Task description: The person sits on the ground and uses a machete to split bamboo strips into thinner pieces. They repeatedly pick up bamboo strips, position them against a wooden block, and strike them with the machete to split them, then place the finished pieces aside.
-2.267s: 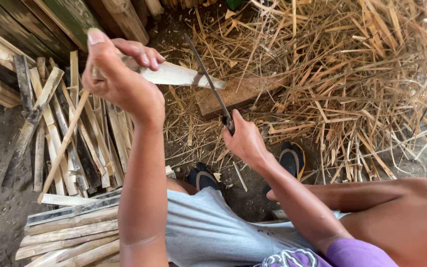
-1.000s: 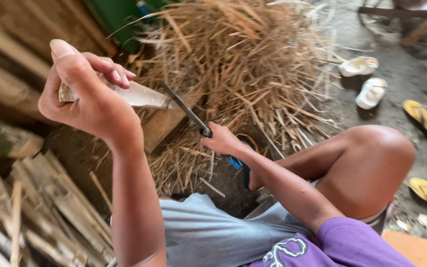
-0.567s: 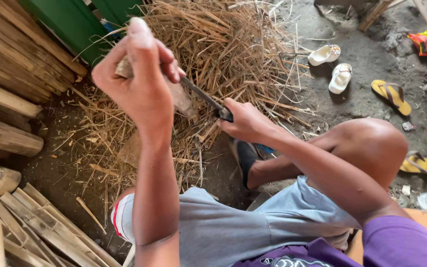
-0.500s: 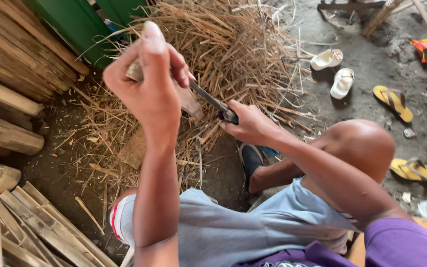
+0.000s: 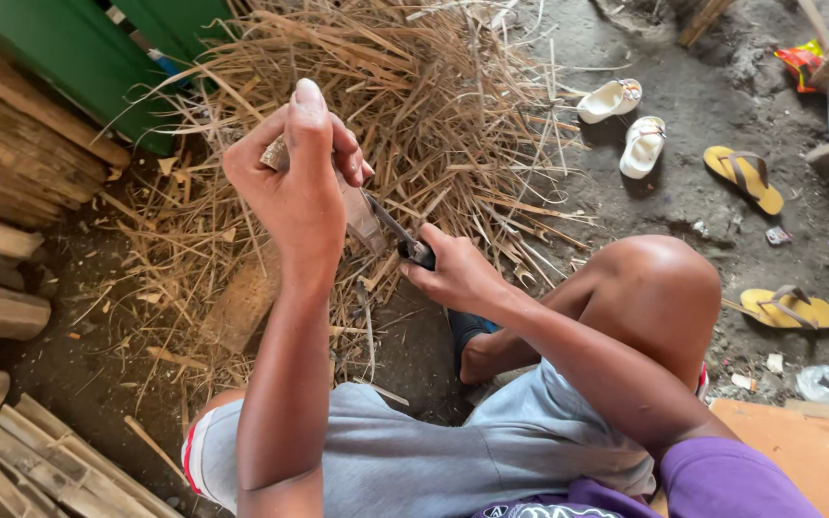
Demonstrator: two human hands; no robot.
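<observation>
The step in hand looks like shaving a strip: the left hand (image 5: pixel 299 187) holds a short piece of bamboo (image 5: pixel 357 206) upright above the pile of dry shavings (image 5: pixel 434 115), its fingers clenched tight around the top end. The right hand (image 5: pixel 453 273) grasps the dark handle of a knife (image 5: pixel 397 233), fingers closed, the blade lying against the piece. The next cut probably needs a firm hold and a controlled stroke clear of the left thumb.
</observation>
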